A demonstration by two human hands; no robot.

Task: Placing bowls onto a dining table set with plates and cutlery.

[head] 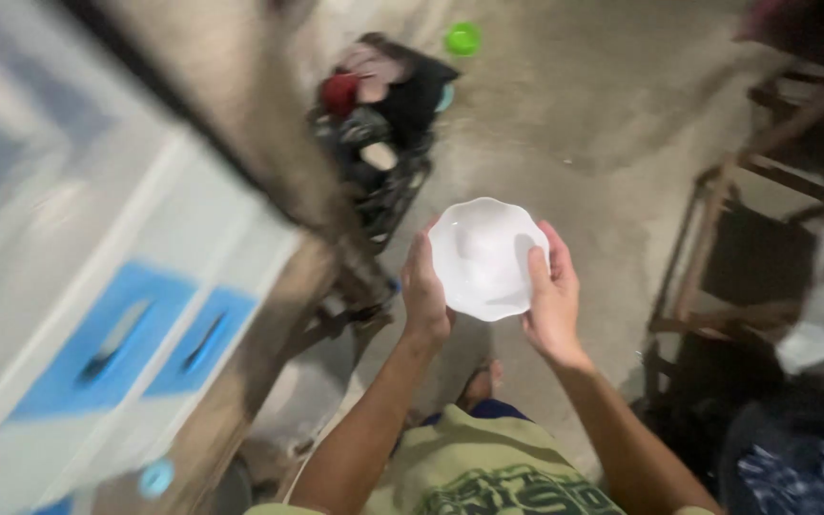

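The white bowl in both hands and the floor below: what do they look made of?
White bowl: probably glazed ceramic or melamine; smooth, scalloped rim, slight sheen, blur leaves it open. Floor: looks like bare concrete, grey, matt, mottled with stains.

White scalloped bowl gripped between both hands, left hand, right hand

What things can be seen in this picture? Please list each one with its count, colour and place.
bowl: one, white, wavy rim, held between both hands at centre
crate: one, black, full of blurred items, on the floor above the bowl
small round thing: one, green, on the floor at the top
cabinet: one, white with blue panels, left, blurred
wooden frame: one, brown, right
left hand: grips the bowl's left edge
right hand: grips the bowl's right edge
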